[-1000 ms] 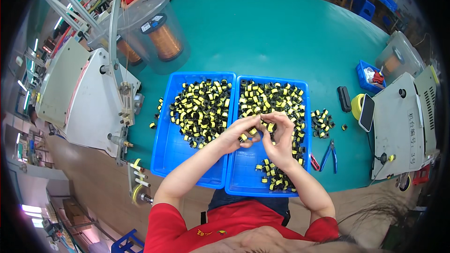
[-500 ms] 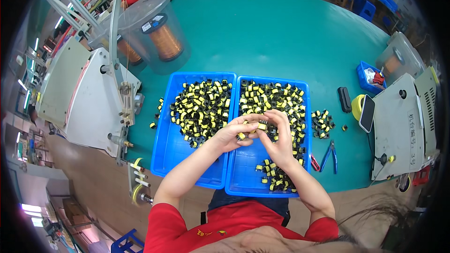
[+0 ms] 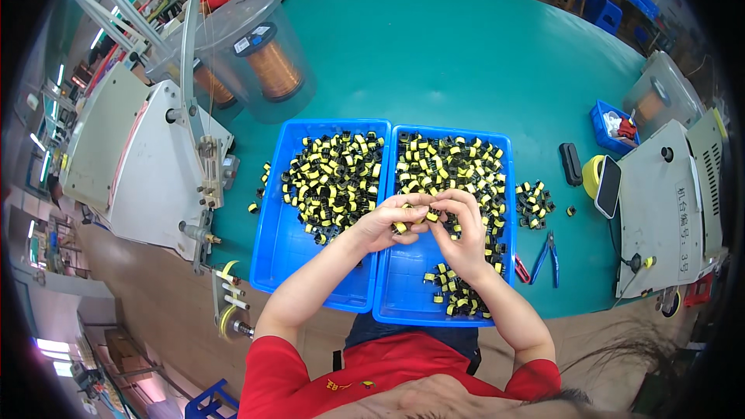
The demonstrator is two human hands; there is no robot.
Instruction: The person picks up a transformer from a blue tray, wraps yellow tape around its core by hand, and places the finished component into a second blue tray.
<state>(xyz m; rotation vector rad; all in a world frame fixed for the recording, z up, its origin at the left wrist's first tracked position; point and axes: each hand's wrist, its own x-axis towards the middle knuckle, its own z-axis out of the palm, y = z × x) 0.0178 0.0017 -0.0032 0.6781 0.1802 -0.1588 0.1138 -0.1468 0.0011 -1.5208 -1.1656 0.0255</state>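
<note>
Over the inner edges of two blue plastic trays, my two hands meet. My right hand (image 3: 463,244) pinches a small black coil bobbin wrapped in yellow tape (image 3: 433,217) between thumb and fingers. Closed beside it, my left hand (image 3: 378,227) holds another yellow-taped coil bobbin (image 3: 400,227) in its curled fingers, its fingertips near the first one. The left tray (image 3: 283,256) has a heap of the same bobbins toward its far side. More fill the far part of the right tray (image 3: 400,279), with a smaller group in its near right corner.
Loose bobbins (image 3: 534,206) lie right of the trays on the green table (image 3: 434,46), by blue-handled cutters (image 3: 549,260) and a red tool (image 3: 521,270). Machines flank both sides: a white one (image 3: 159,171) at left, another (image 3: 663,209) at right. Copper wire spools (image 3: 272,66) stand far left.
The bobbin between my hands has turned and shifted slightly nearer to me, and my right fingers have closed in a little. The trays have not moved.
</note>
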